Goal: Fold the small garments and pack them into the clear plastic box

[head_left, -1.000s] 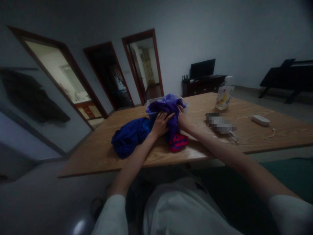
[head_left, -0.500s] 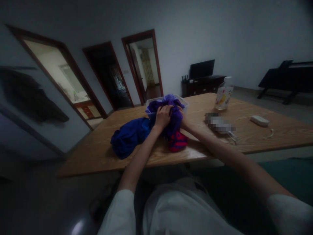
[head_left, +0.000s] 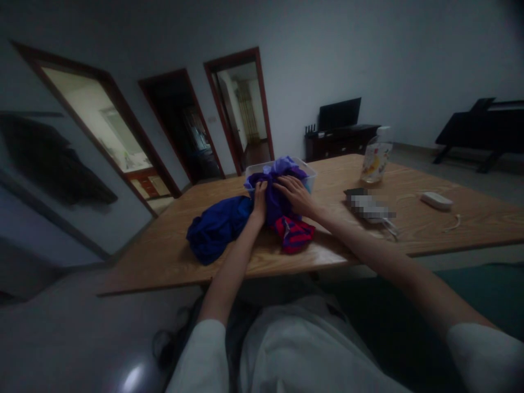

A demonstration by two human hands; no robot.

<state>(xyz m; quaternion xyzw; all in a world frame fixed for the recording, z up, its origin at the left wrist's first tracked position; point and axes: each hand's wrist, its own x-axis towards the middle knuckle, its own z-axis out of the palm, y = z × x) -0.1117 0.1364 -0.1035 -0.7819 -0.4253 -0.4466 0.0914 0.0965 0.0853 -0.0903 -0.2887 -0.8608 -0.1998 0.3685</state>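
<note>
While both arms reach far across the tabletop [head_left: 172,256], the left hand [head_left: 259,199] pinches the purple cloth [head_left: 275,188], fingers closed on its left edge, seemingly to steady it; the right hand [head_left: 295,194] lies flat on top, fingers spread and released, pressing it down; this cloth spills from a clear plastic bin [head_left: 308,176] at the far middle; a blue garment [head_left: 216,226] lies left, a red striped garment [head_left: 295,233] near; a bottle [head_left: 375,158] stands far right.

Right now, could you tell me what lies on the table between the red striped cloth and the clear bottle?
In the head view, a blurred dark object lies on the table between the red striped cloth and the clear bottle; otherwise bare wood.
</note>
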